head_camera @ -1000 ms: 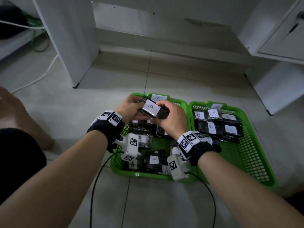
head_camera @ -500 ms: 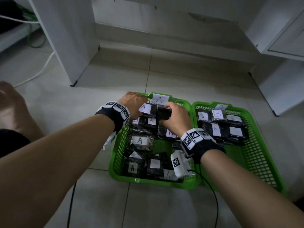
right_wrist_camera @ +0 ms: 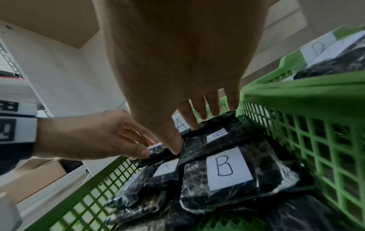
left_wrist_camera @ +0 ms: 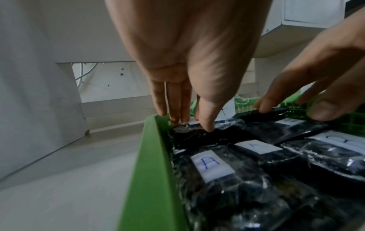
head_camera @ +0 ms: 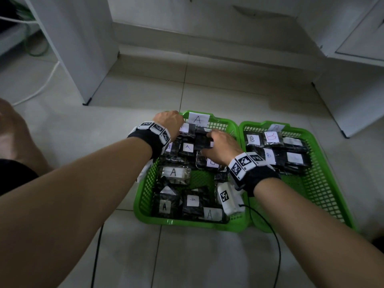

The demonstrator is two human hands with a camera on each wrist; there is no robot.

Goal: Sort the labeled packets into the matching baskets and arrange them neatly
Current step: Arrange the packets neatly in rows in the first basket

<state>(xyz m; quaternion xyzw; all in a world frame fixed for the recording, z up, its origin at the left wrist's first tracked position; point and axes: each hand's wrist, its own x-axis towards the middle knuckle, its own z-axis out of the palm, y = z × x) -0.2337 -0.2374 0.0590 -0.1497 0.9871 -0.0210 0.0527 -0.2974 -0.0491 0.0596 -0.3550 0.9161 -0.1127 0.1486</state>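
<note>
Two green baskets stand side by side on the floor. Basket A (head_camera: 187, 222) on the left holds several black packets with white A labels; basket B (head_camera: 324, 183) on the right holds B packets. My left hand (head_camera: 169, 121) (left_wrist_camera: 189, 123) pinches the end of an A packet (head_camera: 189, 129) (right_wrist_camera: 158, 154) in basket A's far left corner. My right hand (head_camera: 222, 145) (right_wrist_camera: 189, 132) lies with straight, spread fingers on the neighbouring packet (right_wrist_camera: 217, 134) in the far row. Just nearer lies a B packet (head_camera: 212, 163) (right_wrist_camera: 227, 168) inside basket A.
A white furniture panel (head_camera: 83, 48) stands far left and a white cabinet (head_camera: 353, 90) far right. Bare tiled floor (head_camera: 207, 90) lies beyond the baskets. My knee (head_camera: 18, 132) is at the left. Wrist-camera cables (head_camera: 276, 246) trail on the floor.
The A packet both hands held above basket A has come down into its far row. My left hand moved to the far left corner; my right hand flattened onto the packets.
</note>
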